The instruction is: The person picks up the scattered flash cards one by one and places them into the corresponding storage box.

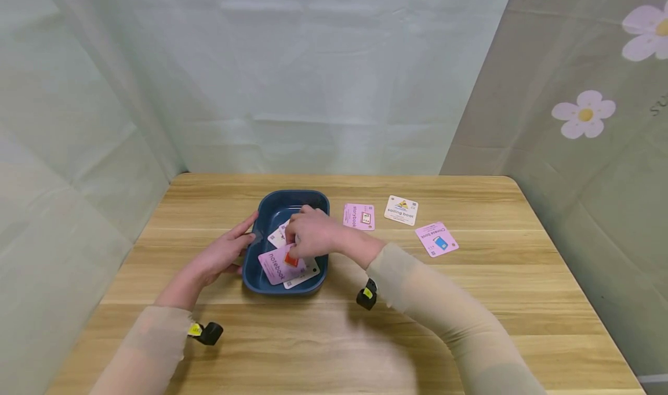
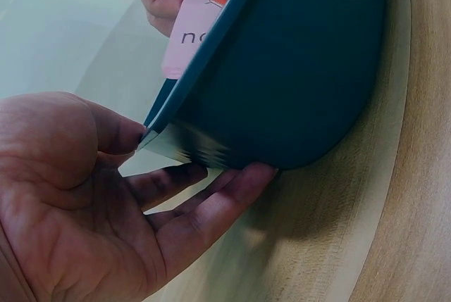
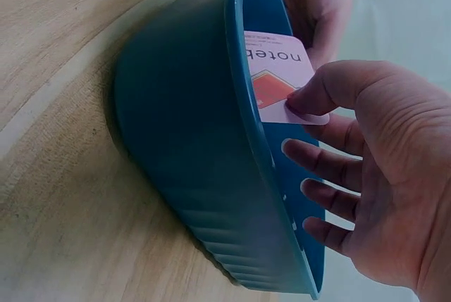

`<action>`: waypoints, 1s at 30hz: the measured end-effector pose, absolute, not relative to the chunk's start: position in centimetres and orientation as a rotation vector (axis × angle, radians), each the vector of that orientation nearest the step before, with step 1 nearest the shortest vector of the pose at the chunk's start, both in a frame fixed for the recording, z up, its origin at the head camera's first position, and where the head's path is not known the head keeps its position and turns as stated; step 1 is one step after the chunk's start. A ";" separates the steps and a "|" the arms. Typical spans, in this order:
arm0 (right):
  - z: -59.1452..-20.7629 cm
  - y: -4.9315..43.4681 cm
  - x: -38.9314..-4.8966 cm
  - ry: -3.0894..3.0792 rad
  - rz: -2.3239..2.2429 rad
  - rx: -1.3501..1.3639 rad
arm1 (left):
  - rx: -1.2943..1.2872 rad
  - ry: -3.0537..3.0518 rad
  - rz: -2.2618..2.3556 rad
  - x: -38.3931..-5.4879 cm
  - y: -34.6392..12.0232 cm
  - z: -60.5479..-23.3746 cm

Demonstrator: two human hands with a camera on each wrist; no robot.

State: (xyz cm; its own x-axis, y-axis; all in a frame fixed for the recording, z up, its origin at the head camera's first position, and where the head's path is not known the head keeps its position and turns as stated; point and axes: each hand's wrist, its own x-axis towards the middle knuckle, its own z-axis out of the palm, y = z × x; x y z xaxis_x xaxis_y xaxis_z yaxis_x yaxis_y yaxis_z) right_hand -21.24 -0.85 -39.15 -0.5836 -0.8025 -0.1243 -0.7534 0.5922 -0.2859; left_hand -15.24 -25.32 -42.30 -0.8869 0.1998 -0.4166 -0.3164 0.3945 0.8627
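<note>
A pink card printed "notebook" (image 1: 275, 265) is pinched between the thumb and index finger of my right hand (image 1: 315, 232), its other fingers loosely bent. The card is tilted over the inside of a dark blue plastic bin (image 1: 250, 279). White cards (image 1: 276, 238) lie below it in the bin, partly hidden by the card and hand. At the bin's left side, my left hand (image 1: 225, 253) grips the wall: the left wrist view has the thumb at the rim and the fingers against the outside.
Right of the bin lie a pink "storybook" card (image 1: 359, 217), a white "sailing boat" card (image 1: 401, 210) and a pink "Chinese book" card (image 1: 437, 239). All are on the wooden table (image 1: 292, 348), with hanging cloth (image 1: 323, 82) behind it.
</note>
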 end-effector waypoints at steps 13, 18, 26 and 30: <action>-39.6 -1.0 -21.3 2.604 -0.258 -1.300 | -0.097 2.202 1.499 -15.2 -25.3 -42.2; -39.7 -0.9 -21.5 2.624 -0.260 -1.290 | -0.103 2.206 1.497 -15.2 -25.3 -42.3; -39.0 -0.2 -21.8 2.628 -0.335 -1.267 | -0.101 2.197 1.512 -15.3 -25.2 -42.4; -38.1 0.3 -21.8 2.629 -0.405 -1.239 | -0.109 2.201 1.507 -15.2 -25.2 -42.3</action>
